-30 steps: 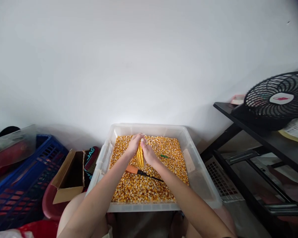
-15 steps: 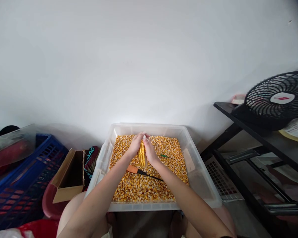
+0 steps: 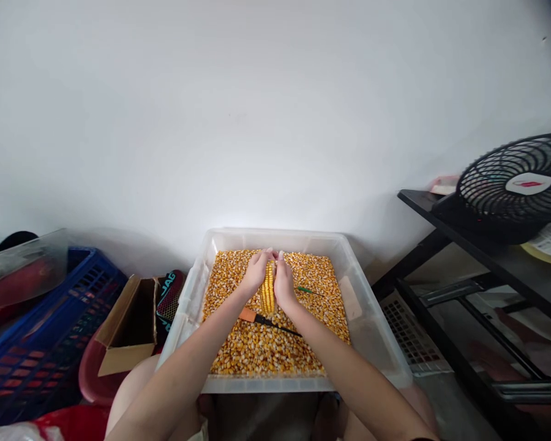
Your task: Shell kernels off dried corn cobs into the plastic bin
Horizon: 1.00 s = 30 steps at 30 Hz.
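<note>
Both hands are closed around a yellow corn cob, held tilted above the loose kernels. My left hand grips its left side, and my right hand its right side, with the fingertips meeting near the far end. The cob's near part, with its rows of kernels, shows between the wrists. Below it on the kernels lies a screwdriver-like tool with an orange handle and a dark shaft, and a thin tool with a green handle rests to the right. A translucent plastic bin holds the kernels.
To the left stand a blue plastic crate, an open cardboard box and a reddish basin. A black fan sits on a black-framed stand at right. A white wall rises behind the bin.
The hands and the corn cob have shifted slightly to the right, and the cob has turned a little between them. The tools and the bin look the same.
</note>
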{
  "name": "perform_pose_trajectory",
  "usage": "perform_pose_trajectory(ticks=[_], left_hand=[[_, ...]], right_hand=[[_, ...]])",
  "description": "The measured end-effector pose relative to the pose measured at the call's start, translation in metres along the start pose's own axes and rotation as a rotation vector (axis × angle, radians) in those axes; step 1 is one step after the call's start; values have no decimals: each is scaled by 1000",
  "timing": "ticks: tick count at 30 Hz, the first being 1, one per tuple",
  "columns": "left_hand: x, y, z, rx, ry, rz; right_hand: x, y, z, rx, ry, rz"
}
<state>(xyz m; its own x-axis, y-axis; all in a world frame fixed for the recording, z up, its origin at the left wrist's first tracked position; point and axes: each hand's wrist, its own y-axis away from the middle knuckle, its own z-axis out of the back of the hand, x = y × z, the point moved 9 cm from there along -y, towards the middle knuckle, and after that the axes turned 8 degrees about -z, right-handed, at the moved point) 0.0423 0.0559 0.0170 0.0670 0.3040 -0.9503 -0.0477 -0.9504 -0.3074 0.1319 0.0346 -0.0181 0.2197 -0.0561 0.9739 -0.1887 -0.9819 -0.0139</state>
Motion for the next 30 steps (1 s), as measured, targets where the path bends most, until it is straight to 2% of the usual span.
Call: perform_pose_trajectory(ticks=[3, 8, 15, 19, 23, 27, 30], left_hand=[[0, -1, 1, -5, -10, 2], [4, -4, 1, 14, -10, -5], [2, -3, 1, 1, -17, -12], [14, -5, 15, -121, 112, 106], [28, -6, 28, -267, 343, 238], [34, -5, 24, -267, 485, 318], [38, -5, 24, -275, 563, 363]], right_hand=[[2, -1, 1, 3, 18, -14], [13, -1, -10, 114, 19, 57], [-9, -5, -13, 116, -249, -163], [-15, -3, -24, 213, -273, -289], [-19, -1, -30, 282, -173, -294], [-21, -2, -28, 241, -163, -282], [-13, -2, -30, 279, -161, -252]])
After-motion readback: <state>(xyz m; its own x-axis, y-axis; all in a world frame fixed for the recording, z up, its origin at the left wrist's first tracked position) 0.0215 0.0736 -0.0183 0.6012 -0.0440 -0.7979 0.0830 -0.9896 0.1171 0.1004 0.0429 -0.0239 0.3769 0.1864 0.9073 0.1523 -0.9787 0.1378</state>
